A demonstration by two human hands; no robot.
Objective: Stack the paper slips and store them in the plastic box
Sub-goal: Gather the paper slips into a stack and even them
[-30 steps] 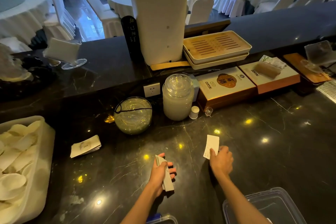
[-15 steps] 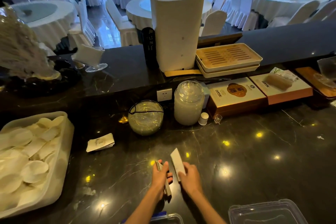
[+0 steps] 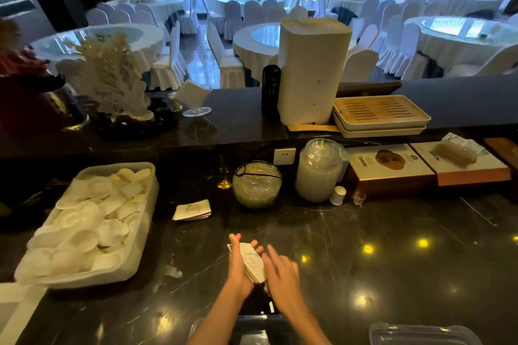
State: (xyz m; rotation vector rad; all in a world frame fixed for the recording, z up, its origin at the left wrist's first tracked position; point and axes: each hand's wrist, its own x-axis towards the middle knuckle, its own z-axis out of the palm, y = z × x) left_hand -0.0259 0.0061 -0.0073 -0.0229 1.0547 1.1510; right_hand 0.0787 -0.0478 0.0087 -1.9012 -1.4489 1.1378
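My left hand (image 3: 237, 266) holds a stack of white paper slips (image 3: 253, 260) upright on edge above the black marble counter. Its fingers wrap the stack from the left. My right hand (image 3: 280, 274) is just right of the stack, fingers spread, holding nothing; it is blurred. A second small pile of paper slips (image 3: 192, 210) lies flat on the counter, further back and to the left. A corner of the clear plastic box (image 3: 420, 335) shows at the bottom right edge. Another dark plastic container edge (image 3: 252, 325) sits between my forearms.
A white tub of round white shells (image 3: 145, 232) fills the left. A glass bowl (image 3: 257, 184), a lidded glass jar (image 3: 319, 171), a small white bottle (image 3: 338, 195) and flat gift boxes (image 3: 392, 168) line the back. A raised ledge carries a tall white appliance (image 3: 311, 70) and trays.
My right hand brought a single slip from the right, laid it onto the stack in my left hand, and let go. The camera tilted up and left.
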